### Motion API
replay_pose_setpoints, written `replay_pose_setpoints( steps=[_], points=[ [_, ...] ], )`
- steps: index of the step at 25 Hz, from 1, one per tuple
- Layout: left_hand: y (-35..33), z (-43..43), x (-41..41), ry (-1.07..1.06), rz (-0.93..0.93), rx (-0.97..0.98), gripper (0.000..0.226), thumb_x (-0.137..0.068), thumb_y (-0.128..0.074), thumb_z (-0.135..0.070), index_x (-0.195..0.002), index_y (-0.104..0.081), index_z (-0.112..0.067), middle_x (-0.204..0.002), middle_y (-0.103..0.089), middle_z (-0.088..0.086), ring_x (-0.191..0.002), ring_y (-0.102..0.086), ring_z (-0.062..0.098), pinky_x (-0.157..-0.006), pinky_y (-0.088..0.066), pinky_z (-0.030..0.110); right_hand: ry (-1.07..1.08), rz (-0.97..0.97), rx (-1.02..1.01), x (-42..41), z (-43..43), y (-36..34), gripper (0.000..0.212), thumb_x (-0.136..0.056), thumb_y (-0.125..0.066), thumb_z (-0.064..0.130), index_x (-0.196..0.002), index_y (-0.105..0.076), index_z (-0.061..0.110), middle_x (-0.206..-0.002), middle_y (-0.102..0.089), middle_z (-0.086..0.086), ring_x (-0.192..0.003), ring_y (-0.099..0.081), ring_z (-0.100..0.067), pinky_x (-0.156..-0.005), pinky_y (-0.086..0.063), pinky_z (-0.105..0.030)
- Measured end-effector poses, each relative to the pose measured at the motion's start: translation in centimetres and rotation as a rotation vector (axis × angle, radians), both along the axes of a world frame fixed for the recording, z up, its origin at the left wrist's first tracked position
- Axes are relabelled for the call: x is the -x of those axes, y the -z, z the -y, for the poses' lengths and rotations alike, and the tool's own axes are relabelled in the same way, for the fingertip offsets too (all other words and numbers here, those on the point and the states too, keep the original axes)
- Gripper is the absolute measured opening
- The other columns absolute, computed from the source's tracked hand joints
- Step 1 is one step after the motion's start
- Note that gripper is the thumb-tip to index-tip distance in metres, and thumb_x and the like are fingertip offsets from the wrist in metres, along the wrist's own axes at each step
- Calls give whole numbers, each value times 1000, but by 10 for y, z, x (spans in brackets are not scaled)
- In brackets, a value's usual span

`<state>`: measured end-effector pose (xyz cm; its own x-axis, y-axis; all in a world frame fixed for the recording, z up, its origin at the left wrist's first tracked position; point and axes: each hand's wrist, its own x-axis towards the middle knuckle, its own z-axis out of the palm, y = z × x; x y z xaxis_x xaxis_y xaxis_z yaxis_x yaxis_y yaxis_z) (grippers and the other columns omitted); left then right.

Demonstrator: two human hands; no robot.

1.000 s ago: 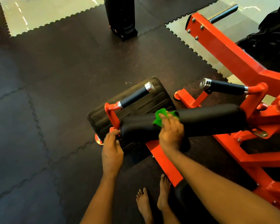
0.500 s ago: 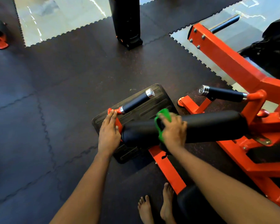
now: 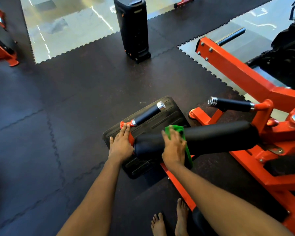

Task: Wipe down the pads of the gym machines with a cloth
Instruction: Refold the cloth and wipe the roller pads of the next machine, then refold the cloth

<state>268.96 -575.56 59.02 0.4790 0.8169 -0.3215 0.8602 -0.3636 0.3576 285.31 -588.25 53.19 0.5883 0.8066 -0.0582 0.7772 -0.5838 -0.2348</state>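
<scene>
The right hand (image 3: 174, 148) lies over a bright green cloth (image 3: 175, 129) and presses it onto the long black cylindrical vinyl pad (image 3: 220, 136) of the orange steel gym machine (image 3: 237, 74). The cloth sits left of the pad's middle, draped over the top and hanging down the near side. This hand is blurred, but its fingers appear spread over the cloth rather than clenched on it. The left hand (image 3: 121, 143) is relaxed, with its straight fingers resting against the orange bracket (image 3: 131, 137) at the pad's left end, just below the black handle with a chrome cap (image 3: 149, 113).

The step in hand looks like wiping the roller along its length. To do it well, the cloth should stay bunched under the palm so that no loose corner drags. Each stroke should wrap round the curve, far side and underside included, and overlap the last. The long stretch towards the right-hand bracket probably still needs passes, as does the end face by the left hand. Bracing on the bracket should keep the arm from swinging under pressure.

No bucket, bottle or other container shows, only a tall black speaker (image 3: 134, 26) standing on the dark rubber floor mats (image 3: 58, 125).
</scene>
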Motion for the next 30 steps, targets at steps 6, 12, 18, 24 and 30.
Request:
replay_pose_setpoints(
  steps=[6,12,18,24,30],
  points=[
    [-35,9,21,-28,235,73,53,-95,-54,-13,-146,-50,-25,-137,-61,5,-123,-57,24,-105,-45,42,112,-282,-319,-15,16,-51,71,-64,-66,-8,-130,-59,18,-122,-53,-10,-115,-50,-35,-94,-46,-47],
    [-139,6,19,-18,479,83,44,-96,-54,-3,-137,-57,-17,-125,-67,8,-110,-64,20,-95,-47,26,-84,-463,-430,-18,-3,-146,45,-59,-61,5,-102,-71,10,-99,-69,-9,-95,-64,-30,-78,-41,-21],
    [-256,-8,34,217,583,184,78,-89,-60,0,-154,-34,-35,-145,-41,-13,-127,-42,7,-91,-44,16,-483,-544,-345,5,-39,-305,34,-68,-60,0,-77,-57,32,-89,-60,1,-85,-59,-18,-74,-45,-30],
    [-321,-40,76,147,442,7,41,-86,-58,-13,-127,-62,-21,-119,-61,3,-110,-60,20,-94,-55,37,-672,-497,-443,21,-77,-394,26,-75,-63,-2,-93,-61,16,-91,-64,-9,-82,-60,-16,-70,-50,-29],
    [-375,-48,118,-17,348,-339,29,-88,-51,0,-107,-60,-20,-97,-62,10,-86,-65,30,-67,-50,30,-570,-278,-458,11,-119,-420,26,-72,-86,26,-85,-64,20,-93,-63,-5,-96,-55,-20,-75,-42,-29]
  ],
)
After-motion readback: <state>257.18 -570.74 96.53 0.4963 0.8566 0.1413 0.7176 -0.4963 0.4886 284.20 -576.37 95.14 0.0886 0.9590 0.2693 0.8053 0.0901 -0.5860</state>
